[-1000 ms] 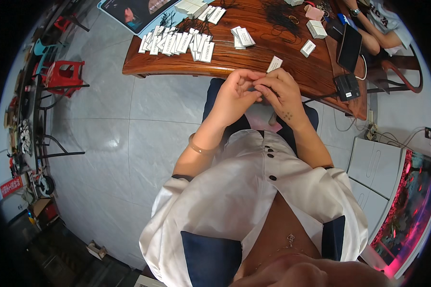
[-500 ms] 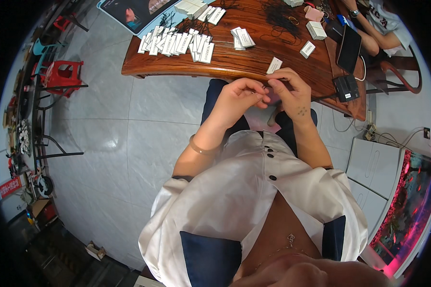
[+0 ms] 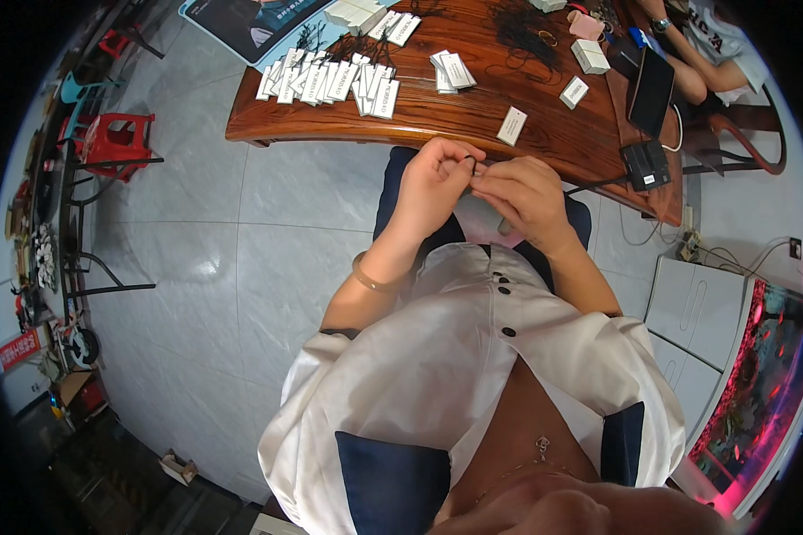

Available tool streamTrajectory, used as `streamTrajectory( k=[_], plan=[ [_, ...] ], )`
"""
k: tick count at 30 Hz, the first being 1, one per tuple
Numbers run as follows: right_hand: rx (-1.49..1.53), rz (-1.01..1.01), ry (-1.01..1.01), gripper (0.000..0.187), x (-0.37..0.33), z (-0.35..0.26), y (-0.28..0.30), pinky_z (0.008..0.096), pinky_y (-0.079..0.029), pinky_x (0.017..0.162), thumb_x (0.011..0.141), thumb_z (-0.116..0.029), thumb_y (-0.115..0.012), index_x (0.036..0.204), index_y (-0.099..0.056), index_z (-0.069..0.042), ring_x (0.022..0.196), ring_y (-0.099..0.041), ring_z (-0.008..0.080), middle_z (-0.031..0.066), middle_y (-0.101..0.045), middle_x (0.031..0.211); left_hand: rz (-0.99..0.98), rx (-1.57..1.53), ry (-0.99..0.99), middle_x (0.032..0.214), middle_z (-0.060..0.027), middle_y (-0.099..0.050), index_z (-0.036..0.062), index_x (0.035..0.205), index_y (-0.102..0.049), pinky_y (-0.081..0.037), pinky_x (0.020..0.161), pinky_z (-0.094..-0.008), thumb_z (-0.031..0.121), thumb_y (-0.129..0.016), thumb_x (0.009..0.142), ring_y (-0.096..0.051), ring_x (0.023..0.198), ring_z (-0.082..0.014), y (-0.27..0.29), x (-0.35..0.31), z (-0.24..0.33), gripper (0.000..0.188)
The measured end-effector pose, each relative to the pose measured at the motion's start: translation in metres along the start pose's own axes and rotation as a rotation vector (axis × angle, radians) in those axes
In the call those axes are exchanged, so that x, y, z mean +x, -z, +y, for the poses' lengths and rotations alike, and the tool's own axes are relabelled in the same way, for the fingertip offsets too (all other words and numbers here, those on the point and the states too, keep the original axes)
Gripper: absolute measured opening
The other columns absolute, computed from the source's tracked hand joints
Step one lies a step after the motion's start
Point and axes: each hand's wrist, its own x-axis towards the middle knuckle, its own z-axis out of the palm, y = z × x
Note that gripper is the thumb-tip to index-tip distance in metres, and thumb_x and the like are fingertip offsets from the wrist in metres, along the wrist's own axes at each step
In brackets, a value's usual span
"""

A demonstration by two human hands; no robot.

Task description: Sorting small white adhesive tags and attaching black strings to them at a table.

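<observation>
My left hand [image 3: 433, 185] and my right hand [image 3: 528, 198] meet in front of the table's near edge, with fingertips close together. Both pinch a short black cord [image 3: 472, 161], whose small loop shows at the left fingertips; the rest of it is hidden by fingers. Just beyond my right hand, a single white hang tag [image 3: 512, 126] lies on the wooden table [image 3: 473, 111]. Farther left are rows of white tags [image 3: 328, 80] with black cords, and a small pile of tags [image 3: 452, 71] lies between them and the single one.
Loose black cords [image 3: 522, 31] lie tangled at the back. White tag stacks [image 3: 589, 56] stand toward the right, near a dark tablet [image 3: 650, 92] and a black box [image 3: 644, 164]. Another person's arm [image 3: 682, 62] is at the far right. A screen [image 3: 254, 27] stands at the back left.
My right hand has moved left and slightly down, off the single tag, to meet my left hand. Its fingers now pinch the cord. The picture on the screen differs.
</observation>
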Motion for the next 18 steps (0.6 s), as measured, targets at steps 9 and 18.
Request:
streamTrajectory(
  k=[9,18],
  plan=[
    [0.545,-0.207,-0.491,0.015,-0.001,0.020,0.024,0.0252,-0.045,0.060,0.071,-0.005,-0.076,0.081,-0.065,-0.003,0.070,-0.057,0.0131,0.0037,-0.060,0.080,-0.187,-0.029,0.302,0.091,-0.0141,-0.066,-0.0074,0.099,-0.060,-0.057,0.065,-0.0270,0.002,-0.057,0.091,-0.068,0.076,-0.0189,-0.006,-0.007,0.025,0.012],
    [0.127,-0.218,-0.140,0.023,0.027,0.018,0.035,0.0313,-0.043,0.061,0.061,-0.016,-0.079,0.077,-0.063,-0.008,0.069,-0.058,0.0214,0.0029,-0.059,0.075,-0.175,-0.013,0.382,0.098,-0.0159,-0.065,-0.0077,0.102,-0.061,-0.058,0.071,-0.0296,0.002,-0.055,0.091,-0.068,0.081,-0.0229,-0.002,-0.006,0.022,0.015]
  ],
)
